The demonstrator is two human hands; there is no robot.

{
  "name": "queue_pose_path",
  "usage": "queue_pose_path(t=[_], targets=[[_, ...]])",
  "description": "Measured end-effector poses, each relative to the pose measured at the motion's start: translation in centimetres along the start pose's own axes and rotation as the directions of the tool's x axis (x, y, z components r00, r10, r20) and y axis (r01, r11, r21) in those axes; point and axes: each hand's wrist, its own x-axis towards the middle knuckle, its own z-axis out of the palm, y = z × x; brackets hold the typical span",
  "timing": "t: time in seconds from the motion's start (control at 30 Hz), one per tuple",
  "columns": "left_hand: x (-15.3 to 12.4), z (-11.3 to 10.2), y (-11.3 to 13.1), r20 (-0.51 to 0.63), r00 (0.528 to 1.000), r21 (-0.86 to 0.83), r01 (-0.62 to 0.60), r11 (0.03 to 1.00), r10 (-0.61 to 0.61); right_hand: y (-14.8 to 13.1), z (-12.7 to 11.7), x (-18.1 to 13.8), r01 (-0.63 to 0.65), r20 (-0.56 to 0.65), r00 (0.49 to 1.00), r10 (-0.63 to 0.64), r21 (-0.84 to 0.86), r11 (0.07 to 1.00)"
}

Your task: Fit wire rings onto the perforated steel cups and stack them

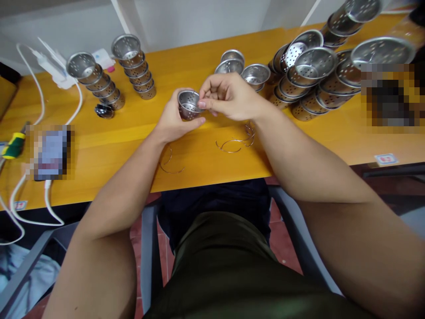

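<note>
A small perforated metal cup [190, 106] is gripped in my left hand [175, 117], its open mouth tilted up toward me. My right hand [229, 95] is closed in a pinch at the cup's right rim; whatever lies between its thumb and fingers is too small to make out. On the table under my hands lie thin curved wires [237, 141], several of them bunched near my right wrist. Another bent wire [171, 166] rests beside my left forearm. Just beyond my right hand stand similar perforated cups [255, 76].
Leaning stacks of perforated cups [308, 71] crowd the right side. Two more stacks [133, 62] stand at back left, near a white power strip [55, 71]. A phone [51, 155] with a white cable and a green-yellow screwdriver handle [13, 145] lie at left on the yellow table [116, 173].
</note>
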Motion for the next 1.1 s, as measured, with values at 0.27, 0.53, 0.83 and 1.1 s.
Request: queue_pose_path(t=[0.27, 0.53, 0.83, 1.1], targets=[[0.2, -0.1, 0.1, -0.012, 0.999, 0.102, 0.035, 0.994, -0.034, 0.6, 1.0, 0.0, 0.039, -0.073, 0.996, -0.044, -0.077, 0.996], [0.1, -0.3, 0.6, 0.019, 1.000, 0.059, 0.009, 0.998, -0.011, 0.7, 0.7, 0.0, 0.029, -0.014, 0.999, -0.030, -0.079, 0.996], [0.7, 0.0, -3.4, -0.090, 0.991, 0.050, -0.092, 0.994, 0.096, 0.2, 0.6, -0.5, 0.127, -0.206, 0.951, -0.229, -0.415, 0.901], [1.0, -0.3, -0.4, -0.143, 0.990, 0.068, 0.021, 0.997, -0.011, -0.2, 1.4, -1.1, 0.076, -0.097, 0.985, -0.144, -0.506, 0.859]])
